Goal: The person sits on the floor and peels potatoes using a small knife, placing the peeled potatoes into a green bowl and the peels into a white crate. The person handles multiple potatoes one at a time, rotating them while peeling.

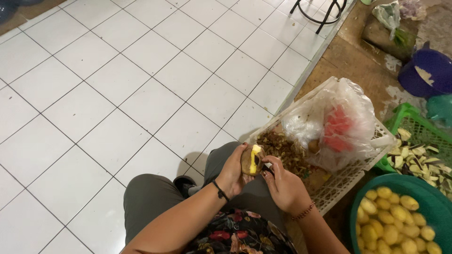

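Observation:
My left hand (231,171) grips a brown potato (252,161) that shows a yellow peeled strip down its middle. My right hand (281,182) is closed beside the potato, its fingers touching the potato's right side; whether it holds a blade or peeler I cannot tell. Both hands hover above my knees and the near corner of a white plastic crate (348,178). Brown peelings (282,148) lie heaped in the crate just beyond the potato.
A clear plastic bag (336,122) with red contents lies in the crate. A green bowl (426,190) of several peeled yellow potatoes sits at lower right. A green basket (412,123) with cut vegetable pieces and a blue bucket (431,70) stand behind. White tiled floor (94,94) spreads left.

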